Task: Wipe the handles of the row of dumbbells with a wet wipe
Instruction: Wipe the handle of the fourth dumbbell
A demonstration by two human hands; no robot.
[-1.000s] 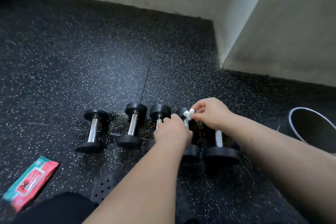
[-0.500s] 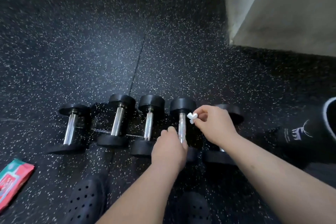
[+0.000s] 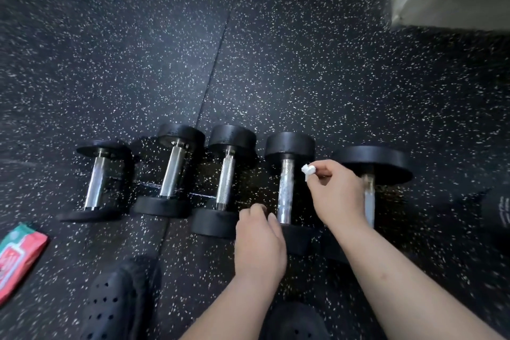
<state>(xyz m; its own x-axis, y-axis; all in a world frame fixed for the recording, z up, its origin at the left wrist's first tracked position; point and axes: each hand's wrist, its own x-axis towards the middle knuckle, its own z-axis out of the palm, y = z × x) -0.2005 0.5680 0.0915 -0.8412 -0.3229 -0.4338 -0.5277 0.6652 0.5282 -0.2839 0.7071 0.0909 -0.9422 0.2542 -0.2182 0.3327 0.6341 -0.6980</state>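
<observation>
Head view: right hand (image 3: 336,196) pinches small crumpled white wipe (image 3: 307,170).

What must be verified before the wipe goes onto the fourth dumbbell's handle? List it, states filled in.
1. Wipe held: the small crumpled white wet wipe is pinched in the right hand. Ok.
2. Wipe on target: it hangs beside the chrome handle of the fourth black dumbbell from the left, apparently not touching it. Not ok.
3. Handle free: nothing covers its length. Ok.
4. Dumbbell steadied: the left hand sits at its near end; whether it holds the weight, cannot tell.
5. Spare wipes: the red and teal wipe packet lies on the black speckled rubber floor, far left. Ok.
</observation>
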